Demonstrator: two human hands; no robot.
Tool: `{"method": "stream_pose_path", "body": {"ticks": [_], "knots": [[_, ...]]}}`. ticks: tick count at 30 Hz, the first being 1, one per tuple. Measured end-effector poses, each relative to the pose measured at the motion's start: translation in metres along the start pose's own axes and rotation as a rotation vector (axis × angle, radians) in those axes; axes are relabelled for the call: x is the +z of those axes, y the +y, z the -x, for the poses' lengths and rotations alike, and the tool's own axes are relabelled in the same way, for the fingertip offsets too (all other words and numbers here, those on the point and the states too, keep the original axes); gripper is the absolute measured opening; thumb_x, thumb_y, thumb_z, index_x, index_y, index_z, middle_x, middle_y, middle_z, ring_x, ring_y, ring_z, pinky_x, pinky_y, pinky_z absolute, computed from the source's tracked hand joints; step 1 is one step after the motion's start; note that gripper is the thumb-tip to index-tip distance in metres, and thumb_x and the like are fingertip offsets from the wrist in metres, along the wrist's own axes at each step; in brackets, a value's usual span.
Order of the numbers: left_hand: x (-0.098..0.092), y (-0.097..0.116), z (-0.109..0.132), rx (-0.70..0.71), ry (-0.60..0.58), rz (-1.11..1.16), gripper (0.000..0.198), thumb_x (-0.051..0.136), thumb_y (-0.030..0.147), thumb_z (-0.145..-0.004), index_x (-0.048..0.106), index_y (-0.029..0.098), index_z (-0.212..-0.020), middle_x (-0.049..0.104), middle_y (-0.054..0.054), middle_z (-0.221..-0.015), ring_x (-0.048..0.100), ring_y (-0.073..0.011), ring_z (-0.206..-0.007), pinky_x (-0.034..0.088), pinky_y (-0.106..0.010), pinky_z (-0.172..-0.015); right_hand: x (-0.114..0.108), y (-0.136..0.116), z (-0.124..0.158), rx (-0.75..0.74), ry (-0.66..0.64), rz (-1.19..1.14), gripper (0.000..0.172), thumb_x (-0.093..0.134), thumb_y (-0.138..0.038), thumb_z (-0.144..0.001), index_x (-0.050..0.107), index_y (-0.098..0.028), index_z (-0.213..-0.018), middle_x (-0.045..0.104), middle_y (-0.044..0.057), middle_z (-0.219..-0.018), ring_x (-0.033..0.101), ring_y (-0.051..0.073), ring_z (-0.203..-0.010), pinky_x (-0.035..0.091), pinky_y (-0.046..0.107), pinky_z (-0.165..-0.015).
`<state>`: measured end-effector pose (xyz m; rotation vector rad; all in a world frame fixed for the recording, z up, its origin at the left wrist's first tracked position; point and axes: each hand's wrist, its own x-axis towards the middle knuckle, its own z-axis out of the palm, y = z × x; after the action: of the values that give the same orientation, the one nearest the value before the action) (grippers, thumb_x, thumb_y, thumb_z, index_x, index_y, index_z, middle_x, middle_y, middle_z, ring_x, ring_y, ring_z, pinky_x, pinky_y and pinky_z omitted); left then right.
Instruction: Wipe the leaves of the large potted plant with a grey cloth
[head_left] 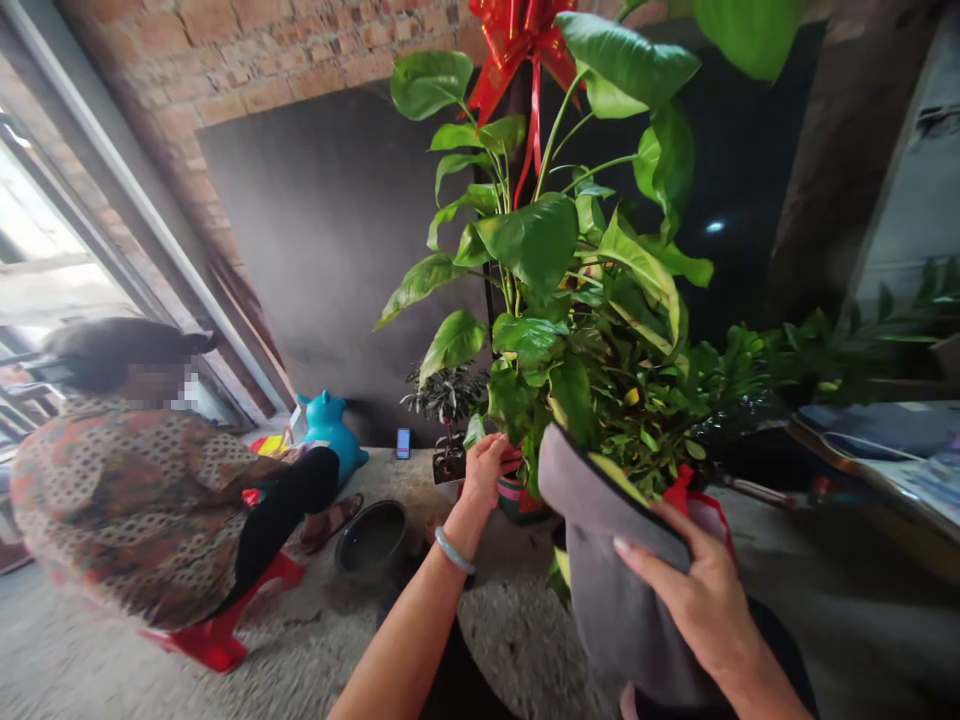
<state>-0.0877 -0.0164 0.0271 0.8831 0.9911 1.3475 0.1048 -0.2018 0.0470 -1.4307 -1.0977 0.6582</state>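
A tall leafy potted plant (pixel 536 240) with large green leaves stands in front of me. My left hand (pixel 489 470), with a pale bracelet (pixel 454 550) on its wrist, reaches to the low leaves. Its fingers are drawn together; what they pinch, if anything, is hidden. Just above those fingertips is a small pale-green leaf (pixel 475 430). In my right hand (pixel 694 580) is a grey cloth (pixel 615 590) with a dark edge, gripped between thumb and fingers and hanging down. A yellow-green leaf (pixel 622 478) shows behind the cloth's upper edge.
On the left, a person (pixel 142 480) sits on a red stool (pixel 217 640). Near them are a blue animal-shaped toy (pixel 330 430), a dark basin (pixel 373 537) and a phone (pixel 403 443) propped upright. A red bow (pixel 517 50) tops the plant. A cluttered table (pixel 885 450) stands right.
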Motion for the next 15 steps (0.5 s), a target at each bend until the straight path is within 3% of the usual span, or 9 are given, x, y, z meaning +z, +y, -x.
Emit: {"method": "stream_pose_path", "body": {"ticks": [3,6,8,10,12,15], "knots": [[0.000,-0.006,0.000,-0.004,0.019,-0.001,0.028,0.076,0.036,-0.056,0.059,0.018,-0.068,0.061,0.002,-0.059,0.063,-0.0157,-0.056,0.052,-0.028,-0.056,0.019,-0.043,-0.032,-0.275,0.167,0.075,0.036,0.069,-0.041,-0.074,0.068,-0.022,-0.105,0.075,0.006,-0.102,0.069,0.026,-0.095,0.054,0.033,-0.086],[-0.003,-0.014,0.002,-0.005,0.014,0.003,0.026,0.076,0.035,-0.056,0.059,0.017,-0.063,0.060,0.002,-0.056,0.060,-0.0140,-0.052,0.050,-0.026,-0.054,0.052,-0.042,-0.054,-0.311,0.028,0.146,0.039,0.065,-0.033,-0.075,0.068,-0.021,-0.111,0.074,0.009,-0.113,0.067,0.029,-0.105,0.049,0.038,-0.096],[-0.008,-0.018,0.002,0.010,0.018,0.017,0.024,0.076,0.033,-0.056,0.058,0.018,-0.061,0.060,0.003,-0.053,0.056,-0.0120,-0.050,0.048,-0.025,-0.053,0.069,-0.016,-0.049,-0.220,-0.109,0.185,0.042,0.065,-0.029,-0.072,0.069,-0.019,-0.112,0.074,0.012,-0.115,0.066,0.032,-0.109,0.047,0.043,-0.100],[-0.016,-0.022,0.001,0.002,0.016,0.028,0.024,0.077,0.033,-0.057,0.060,0.018,-0.064,0.062,0.003,-0.055,0.056,-0.0116,-0.050,0.047,-0.024,-0.053,0.073,0.017,-0.028,-0.101,-0.172,0.171,0.041,0.065,-0.030,-0.071,0.072,-0.018,-0.109,0.076,0.013,-0.110,0.067,0.034,-0.106,0.050,0.045,-0.096],[-0.024,-0.023,-0.002,-0.030,0.015,0.031,0.026,0.078,0.035,-0.060,0.062,0.018,-0.069,0.068,0.000,-0.062,0.060,-0.0132,-0.054,0.048,-0.024,-0.054,0.059,0.046,-0.003,0.080,-0.158,0.066,0.041,0.068,-0.036,-0.070,0.073,-0.017,-0.106,0.077,0.012,-0.106,0.069,0.033,-0.103,0.054,0.042,-0.091],[-0.032,-0.029,-0.006,-0.056,0.023,0.021,0.031,0.079,0.039,-0.063,0.063,0.016,-0.075,0.074,-0.006,-0.073,0.066,-0.0161,-0.062,0.053,-0.027,-0.060,0.013,0.072,0.023,0.423,-0.078,-0.156,0.050,0.074,-0.046,-0.065,0.072,-0.017,-0.106,0.078,0.009,-0.107,0.068,0.033,-0.107,0.055,0.038,-0.090]]}}
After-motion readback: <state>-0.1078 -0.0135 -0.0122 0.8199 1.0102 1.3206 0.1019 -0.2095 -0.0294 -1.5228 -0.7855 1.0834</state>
